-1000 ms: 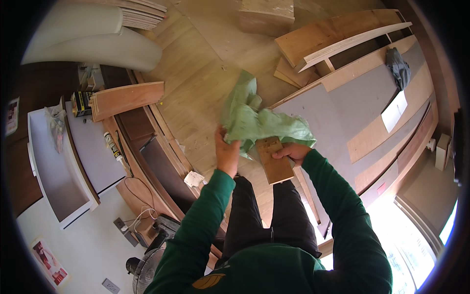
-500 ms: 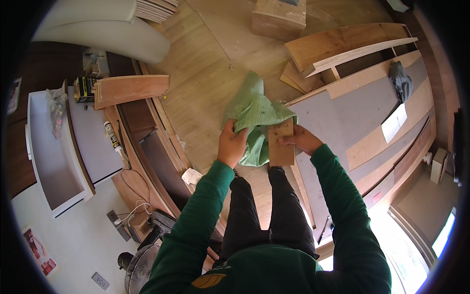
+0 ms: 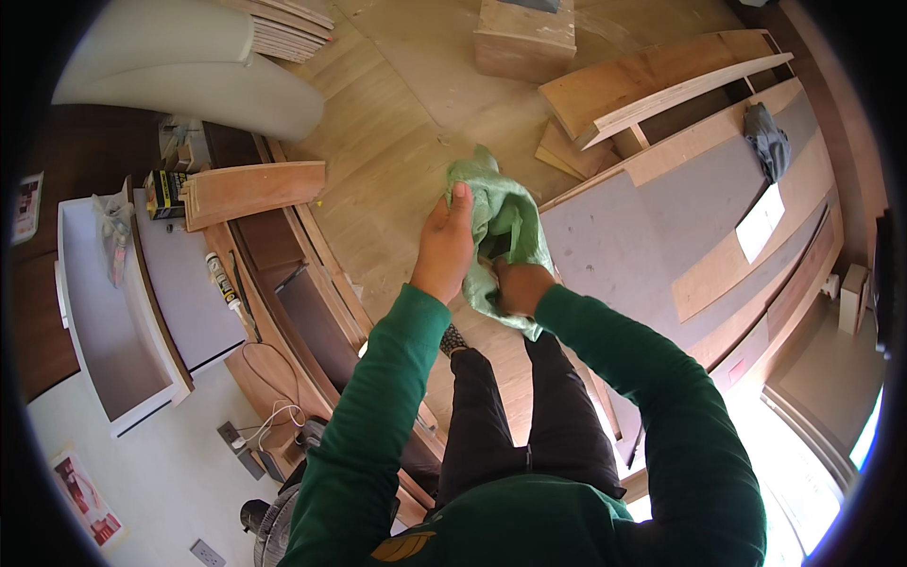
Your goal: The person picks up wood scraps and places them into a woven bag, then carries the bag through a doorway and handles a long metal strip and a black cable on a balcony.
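A crumpled green woven sack hangs in front of my legs with its mouth open toward me. My left hand is closed on the sack's left edge, thumb up along the fabric. At the sack's mouth is my right hand, curled, with its fingertips hidden by the folds. What lies inside the sack, or in that hand, does not show clearly.
On the left stand a white drawer, a stack of wooden boards, a sealant tube and a fan. Right of me lies a long panelled wooden piece carrying a dark cloth. A wooden box sits ahead.
My right hand has moved left to the sack's mouth. The flat wooden block it held is out of sight. My left hand has risen slightly, and the sack's opening has turned toward me.
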Demonstrator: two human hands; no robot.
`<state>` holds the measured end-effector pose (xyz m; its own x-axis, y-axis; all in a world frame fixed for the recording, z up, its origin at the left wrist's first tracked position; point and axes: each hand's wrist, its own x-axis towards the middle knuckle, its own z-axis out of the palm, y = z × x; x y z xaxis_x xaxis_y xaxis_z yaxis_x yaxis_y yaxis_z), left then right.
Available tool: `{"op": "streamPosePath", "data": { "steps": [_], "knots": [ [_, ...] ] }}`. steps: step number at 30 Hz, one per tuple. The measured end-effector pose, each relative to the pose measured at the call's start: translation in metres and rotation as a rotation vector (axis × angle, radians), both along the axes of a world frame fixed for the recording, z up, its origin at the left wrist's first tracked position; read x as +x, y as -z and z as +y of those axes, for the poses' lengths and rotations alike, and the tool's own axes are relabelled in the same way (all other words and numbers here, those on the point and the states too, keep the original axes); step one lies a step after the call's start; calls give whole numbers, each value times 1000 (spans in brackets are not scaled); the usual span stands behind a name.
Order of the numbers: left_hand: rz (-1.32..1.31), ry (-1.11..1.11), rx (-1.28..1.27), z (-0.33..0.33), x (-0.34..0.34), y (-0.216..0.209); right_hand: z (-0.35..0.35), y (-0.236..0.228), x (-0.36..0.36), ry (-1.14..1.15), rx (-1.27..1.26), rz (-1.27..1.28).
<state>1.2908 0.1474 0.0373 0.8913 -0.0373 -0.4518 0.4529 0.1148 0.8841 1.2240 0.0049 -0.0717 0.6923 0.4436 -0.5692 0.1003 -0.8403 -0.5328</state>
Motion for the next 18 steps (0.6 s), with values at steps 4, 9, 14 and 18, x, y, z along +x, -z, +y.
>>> {"op": "streamPosePath", "data": {
  "steps": [4, 9, 14, 18],
  "knots": [
    [-53, 90, -2, -1, -17, 0, -7, 49, 29, 142, -41, 276],
    [26, 123, -81, -8, -38, -1, 12, 43, 44, 153, 62, 231],
    [1, 229, 54, -16, -40, -11, 14, 86, 49, 461, 59, 83],
    [-68, 66, 3, 7, -36, -5, 0, 39, 43, 443, -15, 168]
  ]
}}
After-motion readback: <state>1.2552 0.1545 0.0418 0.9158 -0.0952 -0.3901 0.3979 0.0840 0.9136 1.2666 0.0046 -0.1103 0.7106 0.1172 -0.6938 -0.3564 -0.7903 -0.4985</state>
